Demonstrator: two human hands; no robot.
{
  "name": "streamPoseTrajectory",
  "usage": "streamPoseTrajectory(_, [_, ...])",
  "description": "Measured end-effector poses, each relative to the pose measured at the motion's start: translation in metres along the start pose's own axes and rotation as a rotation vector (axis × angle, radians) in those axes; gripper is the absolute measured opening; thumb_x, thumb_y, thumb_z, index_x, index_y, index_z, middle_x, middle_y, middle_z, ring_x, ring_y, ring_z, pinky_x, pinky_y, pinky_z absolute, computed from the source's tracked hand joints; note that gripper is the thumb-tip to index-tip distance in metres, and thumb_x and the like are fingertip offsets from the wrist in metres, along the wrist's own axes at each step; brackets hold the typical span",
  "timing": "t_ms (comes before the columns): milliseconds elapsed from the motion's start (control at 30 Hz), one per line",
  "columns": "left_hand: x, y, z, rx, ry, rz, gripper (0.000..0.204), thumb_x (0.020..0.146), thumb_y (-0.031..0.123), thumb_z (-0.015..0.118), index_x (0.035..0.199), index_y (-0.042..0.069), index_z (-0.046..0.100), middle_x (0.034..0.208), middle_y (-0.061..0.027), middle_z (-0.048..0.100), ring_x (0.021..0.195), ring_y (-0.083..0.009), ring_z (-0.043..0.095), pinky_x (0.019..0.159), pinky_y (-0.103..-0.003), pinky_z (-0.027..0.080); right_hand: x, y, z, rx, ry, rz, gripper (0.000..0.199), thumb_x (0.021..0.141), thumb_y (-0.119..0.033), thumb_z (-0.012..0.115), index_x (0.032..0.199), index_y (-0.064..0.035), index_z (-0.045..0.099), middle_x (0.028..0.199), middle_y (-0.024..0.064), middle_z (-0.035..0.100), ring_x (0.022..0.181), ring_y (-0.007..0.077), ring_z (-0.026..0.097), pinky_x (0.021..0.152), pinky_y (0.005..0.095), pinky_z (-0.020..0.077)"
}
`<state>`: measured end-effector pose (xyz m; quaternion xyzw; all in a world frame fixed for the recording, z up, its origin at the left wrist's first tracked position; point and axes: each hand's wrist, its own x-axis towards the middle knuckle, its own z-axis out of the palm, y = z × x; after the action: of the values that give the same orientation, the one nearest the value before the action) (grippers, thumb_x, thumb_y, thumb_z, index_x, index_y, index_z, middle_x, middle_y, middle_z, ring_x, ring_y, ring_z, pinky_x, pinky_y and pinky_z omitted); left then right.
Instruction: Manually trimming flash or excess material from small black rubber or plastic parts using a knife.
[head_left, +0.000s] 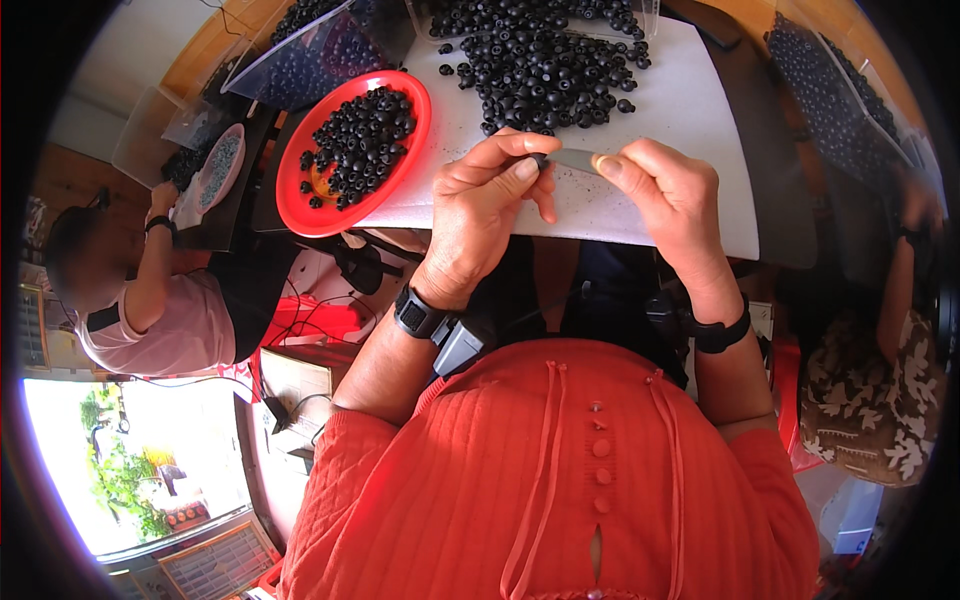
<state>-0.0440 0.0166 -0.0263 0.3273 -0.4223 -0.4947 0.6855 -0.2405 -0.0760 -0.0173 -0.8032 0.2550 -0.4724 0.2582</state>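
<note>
My left hand (pixel 468 215) pinches a small black knob-like part (pixel 541 160) between thumb and forefinger, its other fingers loosely curled. In my right hand (pixel 672 195) is a small knife, its grey blade (pixel 574 159) pointing left with the tip at the black part. Both hands are over the near edge of a white board (pixel 690 110). Beyond them spreads a loose pile of similar round black parts (pixel 555 80), some with a visible hole. To the left, a red plate (pixel 287 200) holds many more of them. The knife's handle is mostly hidden in my fingers.
Clear plastic bins of black parts stand at the back left (pixel 310 60) and far right (pixel 830 90). At left, a person (pixel 165 320) reaches toward a pale oval tray (pixel 222 170). Another person in a camouflage-patterned garment (pixel 870 400) is at right. Cables (pixel 310 315) hang below the table.
</note>
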Motion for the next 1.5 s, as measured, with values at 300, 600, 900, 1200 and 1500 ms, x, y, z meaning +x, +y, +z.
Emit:
streamPoseTrajectory(300, [-0.001, 0.002, 0.003, 0.032, 0.023, 0.037, 0.026, 0.103, -0.006, 0.055, 0.124, -0.007, 0.070, 0.101, -0.0094, 0.063, 0.085, -0.0179, 0.065, 0.072, -0.032, 0.059, 0.001, 0.000, 0.005, -0.163, 0.024, -0.113, 0.029, 0.093, -0.020, 0.077, 0.074, -0.0047, 0.061, 0.059, 0.0083, 0.053, 0.051, 0.0231, 0.052, 0.050, 0.0369, 0.0402])
streamPoseTrajectory(600, [-0.009, 0.037, 0.005, 0.302, 0.206, 0.185, 0.026, 0.096, -0.008, 0.061, 0.119, -0.005, 0.073, 0.095, -0.0084, 0.069, 0.073, -0.0142, 0.066, 0.063, -0.027, 0.058, -0.002, -0.005, -0.001, 0.065, 0.127, 0.029, 0.019, 0.098, -0.013, 0.075, 0.087, 0.0025, 0.070, 0.069, 0.0028, 0.060, 0.061, 0.0076, 0.047, 0.055, 0.0256, 0.0393])
streamPoseTrajectory(900, [0.002, 0.115, -0.087, 1.221, 0.457, 0.397, 0.022, 0.090, -0.004, 0.071, 0.109, 0.004, 0.079, 0.100, -0.0043, 0.066, 0.083, -0.0104, 0.065, 0.064, -0.023, 0.052, -0.002, -0.004, -0.005, 0.211, 0.176, 0.022, 0.019, 0.098, -0.012, 0.074, 0.089, 0.0042, 0.071, 0.078, 0.0037, 0.071, 0.067, 0.0050, 0.055, 0.060, 0.0218, 0.0434])
streamPoseTrajectory(1200, [0.023, 0.031, -0.024, 1.528, -0.025, 0.485, 0.020, 0.076, 0.004, 0.080, 0.095, 0.006, 0.073, 0.095, -0.0105, 0.060, 0.095, -0.0334, 0.061, 0.076, -0.044, 0.054, -0.003, 0.001, -0.004, 0.189, 0.187, -0.020, 0.018, 0.097, -0.012, 0.075, 0.087, 0.0028, 0.070, 0.074, 0.0032, 0.070, 0.063, 0.0056, 0.055, 0.056, 0.0225, 0.0423])
streamPoseTrajectory(1500, [0.028, 0.022, -0.022, 1.679, -0.055, 0.487, 0.022, 0.079, 0.001, 0.074, 0.101, 0.003, 0.071, 0.096, -0.0113, 0.061, 0.095, -0.0336, 0.062, 0.079, -0.044, 0.054, -0.003, 0.001, -0.005, 0.149, 0.187, -0.023, 0.020, 0.094, -0.011, 0.079, 0.083, 0.0009, 0.067, 0.067, 0.0021, 0.061, 0.058, 0.0069, 0.049, 0.052, 0.0248, 0.0386])
